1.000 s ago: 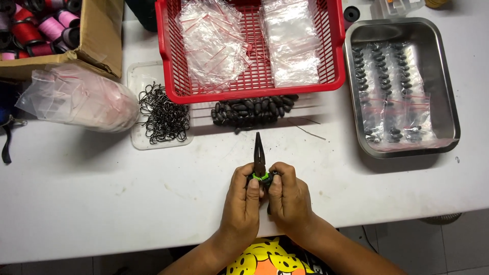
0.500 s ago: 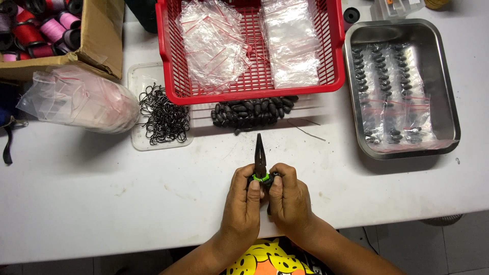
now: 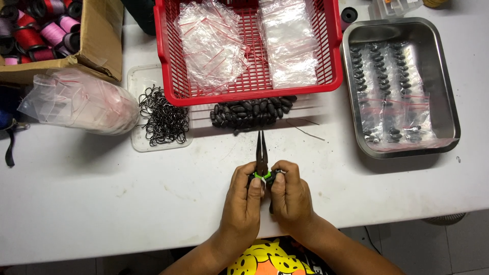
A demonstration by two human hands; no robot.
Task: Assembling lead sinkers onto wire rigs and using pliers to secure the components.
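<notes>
Two bare hands meet at the lower middle of the frame, over a white table (image 3: 76,203). We see the left hand (image 3: 244,201) and the right hand (image 3: 290,196) pressed close together, both closed around a pair of long-nose pliers (image 3: 262,153) with green and black handles. The thin dark tips of the pliers point straight up the frame, toward a heap of small dark oval weights (image 3: 252,113) lying just below a red plastic basket (image 3: 333,61). The tips appear shut; if something small is pinched at the handles, it is hidden by the fingers and we cannot tell.

The basket, at upper middle, holds clear plastic bags (image 3: 209,43). Left of the weights, a clear tray carries a tangle of black wire hooks (image 3: 163,119). A metal pan (image 3: 448,102) at upper right holds bagged rows of weights. A cardboard box (image 3: 104,46) of thread spools sits at upper left, with a bundle of clear bags (image 3: 81,102) beside it.

We judge the work to be at a fine fitting step at the pliers, both hands steadying the tool. A next move would call for a firm, small squeeze while keeping the tips aligned.

Compared with half a second earlier, almost nothing differs: hands, pliers and everything on the table sit as before.
</notes>
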